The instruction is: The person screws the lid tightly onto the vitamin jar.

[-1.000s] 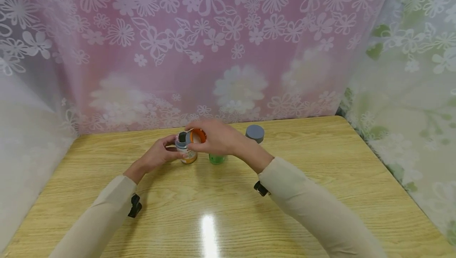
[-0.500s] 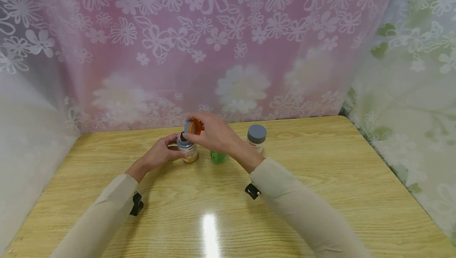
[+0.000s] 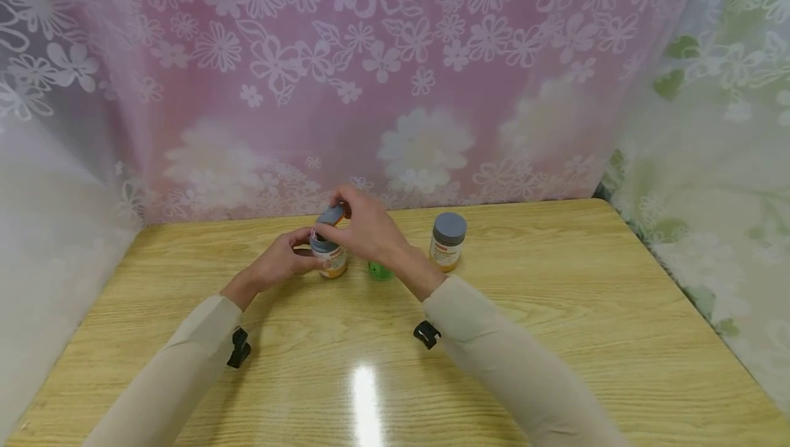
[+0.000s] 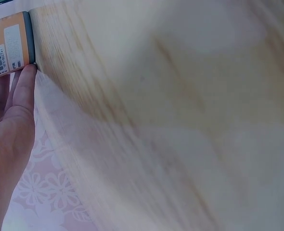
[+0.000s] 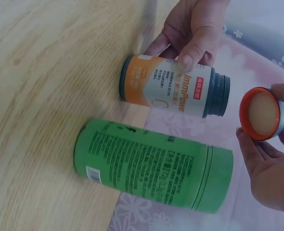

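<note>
My left hand (image 3: 279, 267) grips a supplement bottle (image 3: 335, 263), which stands upright on the table. Its label is white and orange, and the right wrist view shows its bare screw neck (image 5: 220, 95). Between the thumb and fingers of my right hand (image 3: 372, 231) is the grey cap (image 3: 332, 215), tilted just above the bottle's mouth. The cap's orange rim and pale lining face the neck in the right wrist view, with a gap between them. A green canister (image 5: 147, 166) with a closed lid stands beside the bottle, mostly hidden behind my right hand in the head view.
A second bottle (image 3: 446, 254) with a grey cap stands to the right of my right forearm. The wooden table (image 3: 555, 296) ends at a pink flowered curtain (image 3: 370, 125) behind, and pale curtains hang at both sides.
The cap has turned from facing sideways to tilting down over the bottle's mouth. My right forearm has shifted left, uncovering more of the second bottle. My left hand keeps its grip.
</note>
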Demonstrator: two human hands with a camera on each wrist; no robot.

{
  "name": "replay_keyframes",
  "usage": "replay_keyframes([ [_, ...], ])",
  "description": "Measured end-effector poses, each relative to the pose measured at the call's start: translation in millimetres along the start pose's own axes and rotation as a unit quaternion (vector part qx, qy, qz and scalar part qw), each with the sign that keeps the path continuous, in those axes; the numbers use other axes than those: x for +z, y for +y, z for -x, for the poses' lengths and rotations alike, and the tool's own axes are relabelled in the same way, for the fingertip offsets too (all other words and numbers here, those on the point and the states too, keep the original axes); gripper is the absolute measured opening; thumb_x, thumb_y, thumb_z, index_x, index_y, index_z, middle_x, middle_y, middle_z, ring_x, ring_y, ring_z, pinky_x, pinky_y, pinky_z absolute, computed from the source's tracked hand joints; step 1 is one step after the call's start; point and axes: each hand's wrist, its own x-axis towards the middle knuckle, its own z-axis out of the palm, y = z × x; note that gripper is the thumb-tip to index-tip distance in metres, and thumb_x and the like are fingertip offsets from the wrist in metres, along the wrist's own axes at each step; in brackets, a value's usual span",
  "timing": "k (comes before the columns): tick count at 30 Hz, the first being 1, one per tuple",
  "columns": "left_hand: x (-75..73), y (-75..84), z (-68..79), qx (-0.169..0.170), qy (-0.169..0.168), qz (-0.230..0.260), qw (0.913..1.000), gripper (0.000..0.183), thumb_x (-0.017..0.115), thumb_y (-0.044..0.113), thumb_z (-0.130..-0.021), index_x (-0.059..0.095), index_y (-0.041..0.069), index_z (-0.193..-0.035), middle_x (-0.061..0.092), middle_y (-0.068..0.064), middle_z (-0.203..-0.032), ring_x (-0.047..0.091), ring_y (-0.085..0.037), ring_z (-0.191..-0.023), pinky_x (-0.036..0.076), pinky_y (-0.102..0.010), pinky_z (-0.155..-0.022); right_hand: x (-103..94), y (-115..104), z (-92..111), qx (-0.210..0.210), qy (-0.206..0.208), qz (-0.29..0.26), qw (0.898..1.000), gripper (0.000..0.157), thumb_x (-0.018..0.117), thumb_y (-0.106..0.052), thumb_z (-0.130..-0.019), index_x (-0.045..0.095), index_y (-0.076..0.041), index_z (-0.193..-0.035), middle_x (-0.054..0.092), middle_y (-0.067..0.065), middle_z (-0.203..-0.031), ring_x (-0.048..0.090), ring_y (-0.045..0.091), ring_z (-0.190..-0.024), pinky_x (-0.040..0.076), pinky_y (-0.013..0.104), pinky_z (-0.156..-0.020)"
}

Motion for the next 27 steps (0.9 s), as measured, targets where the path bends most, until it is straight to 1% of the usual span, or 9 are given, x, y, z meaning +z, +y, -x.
replay_keyframes([
  [3, -1.2, 0.9, 0.7, 0.002, -0.006, 0.007, 1.0, 0.068, 0.074, 0.02, -0.086, 0.04, 0.014, -0.145, 0.047, -0.013, -0.135, 0.053, -0.031, -0.118, 0.048, -0.046, -0.091, 3.0, -2, -1, -0.003, 0.0, 0.006, 1.0, 0.031, 0.069, -0.036, -0.089, 0.05, -0.014, -0.101, 0.056, -0.002, -0.095, 0.055, 0.012, -0.083, 0.048, 0.026, -0.07],
  [6, -1.9, 0.7, 1.0, 0.007, -0.012, 0.012, 0.9998, 0.066, 0.072, 0.019, -0.087, 0.041, 0.013, -0.144, 0.047, -0.013, -0.135, 0.054, -0.03, -0.117, 0.048, -0.046, -0.091, 6.3, -4, -1, 0.0, 0.0, 0.004, 1.0, 0.03, 0.068, -0.035, -0.089, 0.049, -0.013, -0.098, 0.055, -0.001, -0.096, 0.054, 0.012, -0.083, 0.048, 0.026, -0.069],
  [10, -1.8, 0.0, 0.8, 0.012, -0.017, 0.02, 0.9996, 0.06, 0.071, 0.018, -0.089, 0.043, 0.013, -0.142, 0.048, -0.013, -0.134, 0.056, -0.029, -0.113, 0.048, -0.045, -0.091, 11.4, -3, -2, -0.004, 0.001, 0.002, 1.0, 0.028, 0.066, -0.032, -0.091, 0.053, -0.013, -0.106, 0.055, 0.0, -0.105, 0.054, 0.012, -0.091, 0.049, 0.025, -0.073],
  [14, -1.7, -0.7, 1.1, 0.015, -0.019, 0.025, 0.9994, 0.061, 0.069, 0.017, -0.09, 0.042, 0.013, -0.144, 0.045, -0.011, -0.138, 0.057, -0.029, -0.112, 0.048, -0.045, -0.091, 17.5, -1, -3, -0.008, 0.004, 0.008, 1.0, 0.03, 0.063, -0.031, -0.093, 0.055, -0.013, -0.116, 0.053, 0.003, -0.118, 0.053, 0.014, -0.1, 0.049, 0.026, -0.08],
  [18, -1.9, -1.5, 1.6, 0.016, -0.018, 0.026, 0.9994, 0.062, 0.069, 0.017, -0.09, 0.04, 0.013, -0.145, 0.044, -0.01, -0.139, 0.058, -0.029, -0.111, 0.048, -0.046, -0.091, 23.8, 1, -3, -0.006, 0.011, 0.022, 1.0, 0.031, 0.062, -0.031, -0.094, 0.057, -0.015, -0.119, 0.05, 0.005, -0.125, 0.051, 0.017, -0.105, 0.05, 0.028, -0.081],
  [22, -1.6, -1.7, 1.4, 0.016, -0.018, 0.03, 0.9993, 0.061, 0.069, 0.017, -0.09, 0.04, 0.012, -0.144, 0.045, -0.012, -0.137, 0.058, -0.029, -0.111, 0.048, -0.046, -0.091, 27.1, 2, -1, -0.005, 0.011, 0.035, 0.999, 0.032, 0.063, -0.031, -0.094, 0.058, -0.016, -0.121, 0.05, 0.003, -0.126, 0.048, 0.017, -0.109, 0.049, 0.027, -0.082],
  [27, -1.2, -3.4, 1.2, 0.019, -0.019, 0.03, 0.9992, 0.059, 0.066, 0.014, -0.092, 0.038, 0.008, -0.145, 0.045, -0.014, -0.138, 0.057, -0.028, -0.112, 0.047, -0.045, -0.093, 28.0, -1, 0, -0.008, -0.002, 0.039, 0.999, 0.027, 0.063, -0.031, -0.094, 0.059, -0.018, -0.117, 0.05, 0.001, -0.124, 0.051, 0.016, -0.105, 0.049, 0.027, -0.081],
])
